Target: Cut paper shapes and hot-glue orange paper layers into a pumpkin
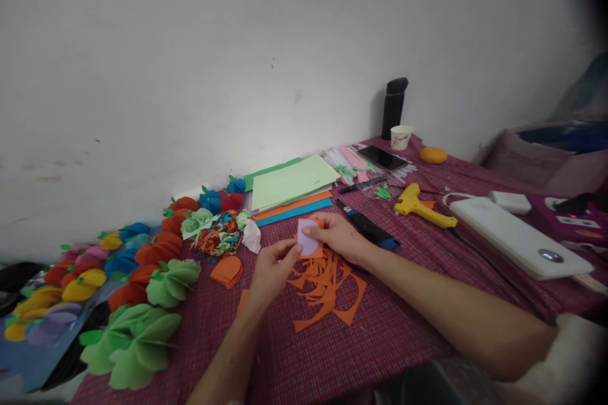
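Between both hands is a small orange paper piece (313, 254) with a rounded lilac paper template (310, 242) lying flat on it. My left hand (277, 266) pinches the lower left edge, thumb on top. On the upper right side, my right hand (337, 236) grips the same papers, its thumb resting on the template. Under the hands lies a heap of curled orange paper scraps (327, 294). A short stack of rounded orange paper cutouts (227, 271) sits left of my left hand.
Colourful paper pumpkins and flowers (159, 250) crowd the left side. Stacked paper sheets (289, 185) lie at the back. To the right are a dark blue-tipped tool (365, 226), a yellow glue gun (422, 207), a white power bank (517, 237) and a phone (382, 157). A black bottle (393, 111) stands behind.
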A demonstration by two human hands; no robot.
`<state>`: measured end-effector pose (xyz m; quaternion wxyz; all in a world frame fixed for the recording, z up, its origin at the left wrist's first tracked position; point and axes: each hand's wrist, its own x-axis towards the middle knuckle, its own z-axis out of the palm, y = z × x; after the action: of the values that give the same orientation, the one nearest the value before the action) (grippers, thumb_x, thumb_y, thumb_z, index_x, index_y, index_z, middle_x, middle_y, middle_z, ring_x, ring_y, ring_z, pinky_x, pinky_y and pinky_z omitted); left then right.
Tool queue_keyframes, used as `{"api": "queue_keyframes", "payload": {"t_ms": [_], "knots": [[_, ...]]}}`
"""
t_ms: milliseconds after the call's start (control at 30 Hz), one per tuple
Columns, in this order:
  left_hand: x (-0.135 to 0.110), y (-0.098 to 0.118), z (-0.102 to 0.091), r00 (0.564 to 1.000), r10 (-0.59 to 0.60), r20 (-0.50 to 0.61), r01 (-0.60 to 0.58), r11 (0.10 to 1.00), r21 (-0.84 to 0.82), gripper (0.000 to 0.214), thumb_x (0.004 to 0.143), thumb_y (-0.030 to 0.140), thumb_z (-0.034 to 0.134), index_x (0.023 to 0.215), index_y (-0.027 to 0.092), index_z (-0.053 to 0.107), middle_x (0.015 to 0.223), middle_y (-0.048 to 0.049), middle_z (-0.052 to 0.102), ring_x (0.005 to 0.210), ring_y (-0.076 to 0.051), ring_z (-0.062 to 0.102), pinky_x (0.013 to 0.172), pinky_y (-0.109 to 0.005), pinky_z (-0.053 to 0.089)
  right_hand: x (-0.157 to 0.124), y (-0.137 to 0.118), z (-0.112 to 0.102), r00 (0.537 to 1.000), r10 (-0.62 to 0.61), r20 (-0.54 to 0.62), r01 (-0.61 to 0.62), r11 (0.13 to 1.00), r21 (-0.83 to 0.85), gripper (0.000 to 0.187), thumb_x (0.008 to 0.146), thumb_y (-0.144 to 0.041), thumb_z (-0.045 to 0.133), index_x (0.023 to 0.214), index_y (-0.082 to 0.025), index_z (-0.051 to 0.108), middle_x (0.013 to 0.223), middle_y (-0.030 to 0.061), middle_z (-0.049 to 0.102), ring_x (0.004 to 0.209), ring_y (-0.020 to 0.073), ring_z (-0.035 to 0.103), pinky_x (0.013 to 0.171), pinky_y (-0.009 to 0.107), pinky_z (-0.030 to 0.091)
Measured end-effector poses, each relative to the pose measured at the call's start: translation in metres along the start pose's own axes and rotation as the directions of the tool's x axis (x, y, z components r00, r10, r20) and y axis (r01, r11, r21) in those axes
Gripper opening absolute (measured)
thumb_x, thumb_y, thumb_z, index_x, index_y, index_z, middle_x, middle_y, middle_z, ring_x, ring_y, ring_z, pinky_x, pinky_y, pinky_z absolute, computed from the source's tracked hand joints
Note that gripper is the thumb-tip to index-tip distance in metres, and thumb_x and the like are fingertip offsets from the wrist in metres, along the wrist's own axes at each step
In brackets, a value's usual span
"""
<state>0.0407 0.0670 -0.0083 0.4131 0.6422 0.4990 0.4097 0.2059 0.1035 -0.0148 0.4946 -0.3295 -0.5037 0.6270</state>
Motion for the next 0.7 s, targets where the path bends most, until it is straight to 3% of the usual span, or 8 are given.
{"api": "queue_keyframes", "payload": {"t_ms": [200,500,700], "knots": [[0.0021,-0.0075,0.003,0.999,-0.011,-0.051,0.014,0.999,0.051,0.033,0.077,0.041,0.056,0.083,0.013,0.072,0.064,-0.0001,0.064,0.062,-0.014,0.055,0.059,-0.022,0.042,-0.0006,0.0053,0.0001,0.999,-0.002,0.046,0.009,0.988,-0.155,0.021,0.067,-0.036,0.069,0.076,-0.017,0.062,0.059,-0.0044,0.057,0.051,0.0096,0.05,0.05,0.022,0.039],[0.0006,-0.0054,0.0012,1.0,0.0,-0.014,0.002,0.989,0.151,0.035,0.079,0.044,0.052,0.073,0.013,0.069,0.059,0.0017,0.056,0.056,-0.011,0.045,0.054,-0.021,0.036,-0.0017,0.0018,0.0002,0.997,-0.033,0.063,0.044,0.984,-0.172,0.034,0.077,-0.048,0.057,0.074,-0.016,0.064,0.064,-0.0008,0.06,0.056,0.0109,0.05,0.056,0.023,0.041],[0.0,-0.0046,0.0018,1.0,0.007,0.008,-0.008,0.987,0.158,0.036,0.079,0.044,0.051,0.067,0.013,0.065,0.059,0.0024,0.052,0.057,-0.01,0.043,0.054,-0.021,0.033,0.0002,0.0039,-0.0013,0.997,-0.045,0.056,0.054,0.982,-0.179,0.034,0.074,-0.048,0.061,0.076,-0.014,0.066,0.065,-0.0005,0.062,0.056,0.011,0.051,0.055,0.023,0.041]]}}
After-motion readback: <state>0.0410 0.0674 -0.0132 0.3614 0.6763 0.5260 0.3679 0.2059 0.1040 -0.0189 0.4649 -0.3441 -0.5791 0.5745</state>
